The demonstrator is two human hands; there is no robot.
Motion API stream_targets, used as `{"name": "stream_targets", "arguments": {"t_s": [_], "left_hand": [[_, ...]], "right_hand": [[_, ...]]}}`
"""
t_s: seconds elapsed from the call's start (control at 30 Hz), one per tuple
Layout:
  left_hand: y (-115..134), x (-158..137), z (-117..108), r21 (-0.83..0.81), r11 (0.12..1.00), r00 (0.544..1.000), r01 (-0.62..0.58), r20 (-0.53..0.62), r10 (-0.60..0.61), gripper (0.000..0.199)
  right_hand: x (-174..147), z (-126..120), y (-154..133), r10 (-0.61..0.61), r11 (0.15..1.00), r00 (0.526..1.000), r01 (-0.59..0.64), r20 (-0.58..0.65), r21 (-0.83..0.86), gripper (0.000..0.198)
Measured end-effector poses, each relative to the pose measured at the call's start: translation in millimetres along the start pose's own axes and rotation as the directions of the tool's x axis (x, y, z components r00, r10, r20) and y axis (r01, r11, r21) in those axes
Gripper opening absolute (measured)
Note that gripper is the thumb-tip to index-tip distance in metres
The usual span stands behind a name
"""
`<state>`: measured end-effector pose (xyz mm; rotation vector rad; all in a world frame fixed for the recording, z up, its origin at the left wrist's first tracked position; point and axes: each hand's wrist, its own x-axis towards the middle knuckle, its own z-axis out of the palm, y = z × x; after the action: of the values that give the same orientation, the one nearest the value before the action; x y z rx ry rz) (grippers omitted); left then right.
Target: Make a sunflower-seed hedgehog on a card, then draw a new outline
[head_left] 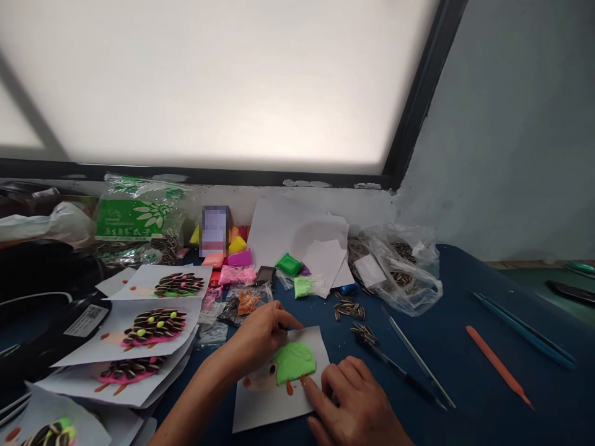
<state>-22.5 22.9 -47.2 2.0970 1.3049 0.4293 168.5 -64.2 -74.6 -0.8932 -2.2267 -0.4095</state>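
A white paper card (260, 415) lies on the blue tabletop, bearing a hedgehog shape with a flat green clay body (296, 362). Its pale snout is partly shaded by my left arm, and a dark eye shows beside the green. My left hand (264, 331) rests over the card's upper left, index finger stretched along the top edge, the other fingers bent and partly hidden. With its index finger extended, my right hand (351, 396) touches a small brown clay leg under the body. Another brown leg (289, 388) sits just left of that fingertip.
Finished seed hedgehog cards (158, 328) are stacked at left. Behind are clay packets (237, 257), a phone (214, 230), blank paper (297, 229) and a seed bag (134, 217). Loose sunflower seeds (351, 310), pens (418, 359), an orange tool (497, 365) and blue tweezers (525, 328) lie right.
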Motion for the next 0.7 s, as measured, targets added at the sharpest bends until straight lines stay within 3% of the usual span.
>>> {"name": "stream_targets", "arguments": {"t_s": [0.7], "left_hand": [[0.1, -0.7, 0.4, -0.001, 1.0, 1.0, 0.003, -0.01, -0.003, 0.045]], "right_hand": [[-1.3, 1.5, -1.9, -0.089, 0.995, 0.996, 0.09, 0.016, -0.039, 0.023]]}}
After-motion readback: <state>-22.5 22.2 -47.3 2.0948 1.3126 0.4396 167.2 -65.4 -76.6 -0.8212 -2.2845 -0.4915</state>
